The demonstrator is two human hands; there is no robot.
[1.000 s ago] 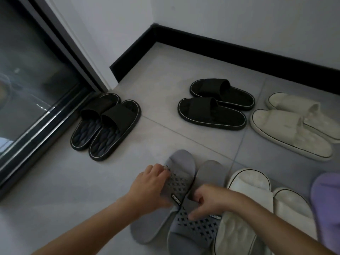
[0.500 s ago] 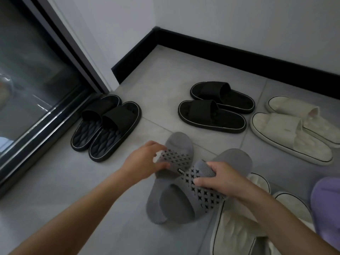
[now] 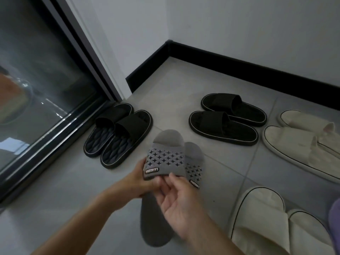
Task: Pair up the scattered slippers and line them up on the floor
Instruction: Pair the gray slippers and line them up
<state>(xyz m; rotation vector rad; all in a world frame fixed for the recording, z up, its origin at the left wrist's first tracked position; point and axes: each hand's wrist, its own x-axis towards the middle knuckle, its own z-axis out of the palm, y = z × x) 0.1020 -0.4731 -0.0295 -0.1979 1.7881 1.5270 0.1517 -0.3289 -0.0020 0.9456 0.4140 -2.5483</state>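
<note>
Two grey slippers with star-shaped cutouts lie side by side in front of me, toes pointing away. My left hand [image 3: 138, 180] grips the left side of the strap of the nearer grey slipper [image 3: 165, 157]. My right hand [image 3: 177, 205] has its palm turned up and its fingers fairly straight, with the fingertips touching the lower edge of that strap. The second grey slipper [image 3: 195, 159] sits just right of the first, its heel hidden behind my right hand.
A black ribbed pair [image 3: 117, 137] stands by the glass door [image 3: 42, 85] at the left. Another black pair [image 3: 226, 122] and a cream pair [image 3: 303, 144] lie toward the back wall. A second cream pair [image 3: 266, 227] and a purple item [image 3: 334, 219] sit at the lower right.
The two grey slippers have been swung from a crossed position to lie parallel, toes away. My right hand let go of its slipper's strap and now lies with fingers straight.
</note>
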